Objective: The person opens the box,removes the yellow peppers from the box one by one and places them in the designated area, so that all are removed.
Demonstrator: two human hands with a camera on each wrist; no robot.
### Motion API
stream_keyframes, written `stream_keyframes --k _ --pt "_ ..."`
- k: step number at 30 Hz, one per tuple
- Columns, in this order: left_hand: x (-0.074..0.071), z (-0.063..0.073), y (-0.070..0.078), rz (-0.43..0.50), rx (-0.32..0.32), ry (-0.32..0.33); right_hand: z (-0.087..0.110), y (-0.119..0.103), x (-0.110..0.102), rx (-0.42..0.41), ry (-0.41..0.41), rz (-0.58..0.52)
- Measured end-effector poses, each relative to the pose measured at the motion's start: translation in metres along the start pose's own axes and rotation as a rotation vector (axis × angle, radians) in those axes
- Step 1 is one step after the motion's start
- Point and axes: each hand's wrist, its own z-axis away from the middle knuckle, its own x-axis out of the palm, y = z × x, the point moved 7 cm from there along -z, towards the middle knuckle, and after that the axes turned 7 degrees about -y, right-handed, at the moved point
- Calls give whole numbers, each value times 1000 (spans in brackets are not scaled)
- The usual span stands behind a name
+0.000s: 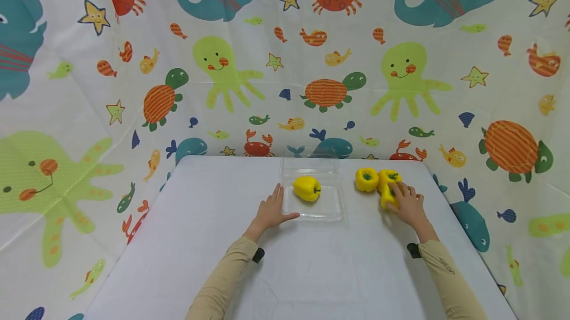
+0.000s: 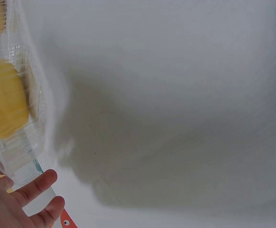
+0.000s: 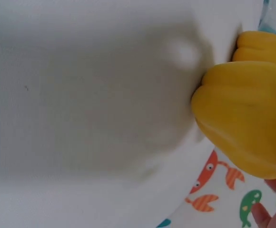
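Note:
A clear plastic clamshell container (image 1: 320, 208) lies with its lid raised at the back of the white table, and one yellow bell pepper (image 1: 306, 189) sits inside it. At the container's left side, my left hand (image 1: 269, 211) has its fingers spread and the thumb stretched along the front edge. Over on the right, my right hand (image 1: 408, 206) holds a yellow bell pepper (image 1: 386, 200) between thumb and fingers. Its smooth side fills much of the right wrist view, where the held pepper (image 3: 247, 111) hides most of the hand.
Two more yellow peppers touch or nearly touch the held one: one pepper (image 1: 367, 180) to its left and another pepper (image 1: 389, 175) just behind. A curtain (image 1: 285, 63) printed with sea animals hangs behind and beside the table (image 1: 213, 221).

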Motion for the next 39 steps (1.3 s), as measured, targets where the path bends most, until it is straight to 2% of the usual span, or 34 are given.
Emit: stream_keyframes --k 6,10,22,39 --pt "-1 0 0 4 -6 -6 -1 4 0 79 46 8" --pt "0 -1 0 1 -3 -2 -1 4 0 88 54 -4" --pt "-1 2 1 6 -3 -1 -2 6 1 102 -23 -44" --pt "-2 3 2 4 -2 6 1 5 -1 96 -9 -40"
